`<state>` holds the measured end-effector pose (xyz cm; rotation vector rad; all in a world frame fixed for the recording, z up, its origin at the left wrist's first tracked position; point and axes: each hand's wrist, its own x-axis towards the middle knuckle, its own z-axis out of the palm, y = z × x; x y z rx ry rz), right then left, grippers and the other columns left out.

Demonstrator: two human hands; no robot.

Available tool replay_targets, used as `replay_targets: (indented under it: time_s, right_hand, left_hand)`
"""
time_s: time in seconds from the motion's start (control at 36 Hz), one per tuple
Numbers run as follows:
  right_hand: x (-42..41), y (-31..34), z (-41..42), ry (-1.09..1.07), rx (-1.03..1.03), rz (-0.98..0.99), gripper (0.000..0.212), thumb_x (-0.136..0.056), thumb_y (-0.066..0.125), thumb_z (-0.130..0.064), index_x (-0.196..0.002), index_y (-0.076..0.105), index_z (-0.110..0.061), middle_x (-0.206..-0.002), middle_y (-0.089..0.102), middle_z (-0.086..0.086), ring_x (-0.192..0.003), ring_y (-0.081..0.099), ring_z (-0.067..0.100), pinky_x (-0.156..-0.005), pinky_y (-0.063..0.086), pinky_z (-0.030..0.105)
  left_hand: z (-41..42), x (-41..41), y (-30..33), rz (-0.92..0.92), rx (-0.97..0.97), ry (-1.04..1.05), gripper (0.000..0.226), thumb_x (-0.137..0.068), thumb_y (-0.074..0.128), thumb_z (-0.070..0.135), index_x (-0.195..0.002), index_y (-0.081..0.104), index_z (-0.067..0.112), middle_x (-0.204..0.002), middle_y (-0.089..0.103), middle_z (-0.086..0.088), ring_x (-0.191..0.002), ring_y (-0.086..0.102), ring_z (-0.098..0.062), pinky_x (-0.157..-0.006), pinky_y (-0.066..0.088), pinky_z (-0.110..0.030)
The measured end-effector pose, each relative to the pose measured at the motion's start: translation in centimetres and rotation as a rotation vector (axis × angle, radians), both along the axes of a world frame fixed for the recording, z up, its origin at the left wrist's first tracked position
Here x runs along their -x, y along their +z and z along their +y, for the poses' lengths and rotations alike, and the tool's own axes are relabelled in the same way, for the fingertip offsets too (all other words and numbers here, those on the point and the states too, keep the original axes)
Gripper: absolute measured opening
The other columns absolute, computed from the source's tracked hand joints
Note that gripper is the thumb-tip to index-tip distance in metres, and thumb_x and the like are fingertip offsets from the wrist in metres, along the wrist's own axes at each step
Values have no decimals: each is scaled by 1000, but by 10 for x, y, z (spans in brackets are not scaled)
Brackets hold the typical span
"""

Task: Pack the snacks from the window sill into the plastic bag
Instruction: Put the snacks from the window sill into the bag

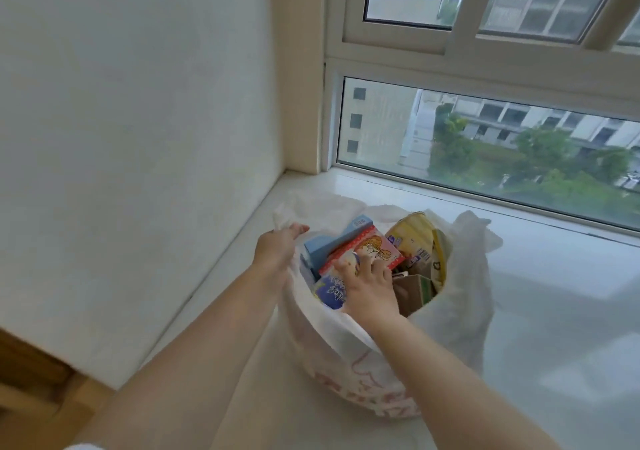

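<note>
Two bare forearms reach up from the bottom of the frame toward a white plastic bag standing on the pale window sill at centre. At the bag's upper left rim, the left hand is closed, pinching the plastic and pulling the mouth wide. Just right of it, the right hand is inside the bag, fingers curled down on a blue and white snack packet. Packed around it are a pink box, a light blue box, a yellow packet and a brown carton.
</note>
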<state>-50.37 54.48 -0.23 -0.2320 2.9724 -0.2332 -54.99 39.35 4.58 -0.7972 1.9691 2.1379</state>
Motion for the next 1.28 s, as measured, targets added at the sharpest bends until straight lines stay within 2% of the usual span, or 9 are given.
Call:
replay_targets:
  time_s: [0.19,0.31,0.47,0.61,0.75,0.89,0.97,1.08,1.28]
  right_hand:
    - [-14,4,42,55,-85,-150,64,-94,29,-60,-149,6,-37,-154,10,2,-141,12,26,-118,15,40]
    - [-3,30,46,30,-14,175,50,-99,29,-47,-146,26,-32,-148,35,-2,-136,25,22,-113,19,38]
    - [9,67,105,-532,118,474,55,-89,51,-30,-139,38,-15,-141,38,8,-130,31,27,-106,28,38]
    - [9,69,142,-771,-79,223,86,-87,53,-49,-149,8,-11,-150,18,17,-140,15,35,-117,14,43]
    - [6,77,164,-1052,476,30,49,-82,61,-24,-124,46,-2,-116,56,15,-101,53,31,-83,45,35]
    - [10,85,178,-1148,1344,67,20,-83,64,-6,-101,59,0,-84,60,13,-72,60,23,-76,56,32]
    - [4,94,180,-1078,1350,-97,12,-92,54,-5,-81,52,-1,-67,42,7,-59,44,18,-60,47,27]
    - [-10,99,183,-925,1228,-388,13,-97,49,-11,-96,50,2,-76,45,8,-72,47,20,-80,42,30]
    - [4,122,178,-769,1381,32,24,-93,45,-1,-85,65,-12,-92,59,3,-91,51,19,-79,42,25]
  left_hand:
    - [20,-4,19,154,259,-119,19,-85,61,33,-74,67,19,-86,61,-4,-83,57,-24,-78,46,-33]
    - [44,-2,42,248,418,-136,44,-70,61,52,-96,70,18,-108,63,-9,-102,57,-31,-93,49,-43]
    - [74,1,71,327,361,-274,24,-87,60,33,-100,63,12,-104,64,-8,-93,57,-25,-84,48,-36]
    - [91,3,83,386,308,-381,13,-85,65,30,-79,59,21,-95,67,-5,-94,61,-22,-87,47,-35]
    - [98,6,93,434,222,-433,31,-85,67,34,-105,64,11,-84,65,3,-90,63,-18,-83,49,-31]
    - [101,7,95,371,206,-402,35,-93,52,46,-91,68,15,-76,62,2,-72,53,-14,-63,43,-25]
    - [101,10,93,361,159,-385,34,-95,49,43,-87,68,16,-81,65,0,-77,56,-18,-70,45,-29]
    - [101,14,92,371,108,-377,33,-96,51,38,-103,67,10,-82,68,0,-80,61,-16,-75,47,-28]
    - [94,22,97,323,108,-316,34,-96,51,39,-112,65,12,-84,64,-4,-72,57,-17,-60,46,-27]
